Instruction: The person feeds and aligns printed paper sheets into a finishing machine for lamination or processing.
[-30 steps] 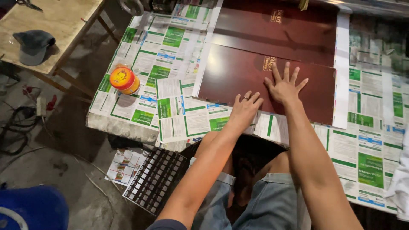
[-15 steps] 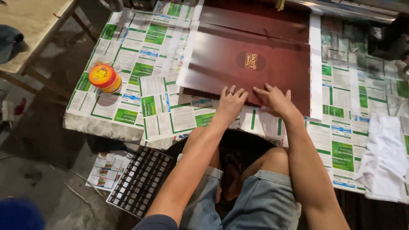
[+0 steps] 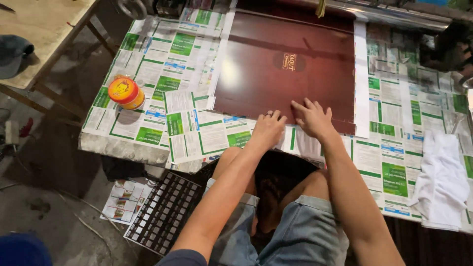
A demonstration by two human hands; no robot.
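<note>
Dark red sheet (image 3: 290, 64) at the table's near edge, probably thin, glossy and slippery; left hand (image 3: 268, 129) and right hand (image 3: 311, 118) pressed flat, fingers spread, on its near edge, gripping nothing.

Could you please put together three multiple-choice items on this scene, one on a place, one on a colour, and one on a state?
1. Where does the round orange and yellow lidded jar stand?
A. on the paper-covered table, left of the dark red sheet
B. on the floor beside the black grid
C. on top of the white cloth

2. What colour is the folded cloth at the table's right edge?
A. blue
B. white
C. black

3. How do the two hands rest on the glossy dark red rectangular sheet?
A. clenched in fists at its far edge
B. lifted clear above it
C. flat, fingers spread, at its near edge

Answers: 1 A, the jar sits on the green and white printed papers left of the sheet. 2 B, the cloth is plainly white. 3 C, the left hand and right hand press flat at the near edge.
</note>
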